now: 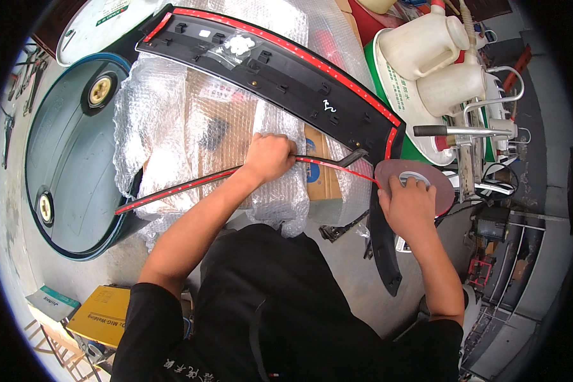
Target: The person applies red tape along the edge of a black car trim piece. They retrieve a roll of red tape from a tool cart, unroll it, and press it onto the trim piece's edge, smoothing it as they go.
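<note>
My left hand (270, 156) is closed round a thin black trim strip (191, 184) with red-backed tape along it. The strip's left end reaches toward the blue drum. In my right hand (410, 204) is a wide roll of red-backed tape (445, 184), with my fingers hooked into its white core. A length of red tape (344, 167) runs from the roll to the strip beside my left hand. Beyond both hands lies a long curved black panel (293, 83), its far edge and right end lined with red tape. A small clump of white bits (239, 45) sits on it.
Bubble wrap (153, 127) and cardboard (325, 184) lie under the panel. A blue drum (63, 153) stands at left, a white-topped drum (92, 28) behind it. White jugs (420, 48) and a metal lever tool (452, 130) are at right. Boxes (102, 315) sit lower left.
</note>
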`<state>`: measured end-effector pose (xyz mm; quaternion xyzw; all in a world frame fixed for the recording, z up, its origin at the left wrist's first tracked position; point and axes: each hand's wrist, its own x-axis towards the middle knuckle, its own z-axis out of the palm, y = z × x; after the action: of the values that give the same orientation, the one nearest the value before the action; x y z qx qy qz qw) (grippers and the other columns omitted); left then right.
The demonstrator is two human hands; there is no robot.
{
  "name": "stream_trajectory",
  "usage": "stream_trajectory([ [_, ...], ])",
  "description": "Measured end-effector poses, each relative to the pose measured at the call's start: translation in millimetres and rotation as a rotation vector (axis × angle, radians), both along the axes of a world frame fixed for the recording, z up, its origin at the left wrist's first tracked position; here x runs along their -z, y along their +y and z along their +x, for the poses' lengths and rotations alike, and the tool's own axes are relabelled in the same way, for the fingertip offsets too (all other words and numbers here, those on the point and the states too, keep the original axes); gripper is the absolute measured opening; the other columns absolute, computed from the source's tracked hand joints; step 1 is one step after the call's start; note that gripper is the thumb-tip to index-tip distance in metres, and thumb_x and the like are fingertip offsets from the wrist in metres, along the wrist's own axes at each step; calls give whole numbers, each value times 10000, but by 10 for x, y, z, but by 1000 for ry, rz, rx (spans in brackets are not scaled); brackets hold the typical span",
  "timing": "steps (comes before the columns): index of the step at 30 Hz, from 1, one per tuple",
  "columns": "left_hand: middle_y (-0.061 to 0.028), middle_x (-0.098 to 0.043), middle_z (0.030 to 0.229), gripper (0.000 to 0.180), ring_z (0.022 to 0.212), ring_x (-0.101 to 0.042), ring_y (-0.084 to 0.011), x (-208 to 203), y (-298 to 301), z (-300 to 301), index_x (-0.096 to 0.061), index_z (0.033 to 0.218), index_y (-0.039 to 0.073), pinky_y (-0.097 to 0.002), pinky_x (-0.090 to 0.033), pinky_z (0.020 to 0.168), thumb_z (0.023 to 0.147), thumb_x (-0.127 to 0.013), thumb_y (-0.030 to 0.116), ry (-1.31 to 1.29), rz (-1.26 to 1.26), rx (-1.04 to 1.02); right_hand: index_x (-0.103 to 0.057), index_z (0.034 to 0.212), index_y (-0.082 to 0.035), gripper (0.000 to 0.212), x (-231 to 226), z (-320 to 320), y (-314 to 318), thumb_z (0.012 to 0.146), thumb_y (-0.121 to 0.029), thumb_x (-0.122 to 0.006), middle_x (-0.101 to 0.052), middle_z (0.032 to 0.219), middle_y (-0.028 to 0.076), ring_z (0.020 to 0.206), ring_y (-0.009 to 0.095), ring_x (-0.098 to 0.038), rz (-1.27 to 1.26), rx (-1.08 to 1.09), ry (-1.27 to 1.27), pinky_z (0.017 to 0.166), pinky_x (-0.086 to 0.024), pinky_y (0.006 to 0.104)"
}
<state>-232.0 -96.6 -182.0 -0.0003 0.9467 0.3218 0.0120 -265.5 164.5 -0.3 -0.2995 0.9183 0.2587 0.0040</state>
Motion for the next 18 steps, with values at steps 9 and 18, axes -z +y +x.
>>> stream_trajectory([
  [9,-91,-721,906,162,930,-680,-303,-24,86,-65,-746,899,150,-471,-462,876,806,-703,275,-25,59,-23,-691,987,-81,346,38,26,16,883,-403,-619,-655,889,142,866,316,-629,38,-29,24,777,-410,474],
  [18,-73,-732,863,181,897,-694,-294,-67,55,-170,-764,937,177,-460,-443,890,823,-716,309,-183,44,7,-681,1043,-87,373,44,88,45,881,-416,-619,-645,889,136,868,313,-619,79,2,43,794,-404,474],
])
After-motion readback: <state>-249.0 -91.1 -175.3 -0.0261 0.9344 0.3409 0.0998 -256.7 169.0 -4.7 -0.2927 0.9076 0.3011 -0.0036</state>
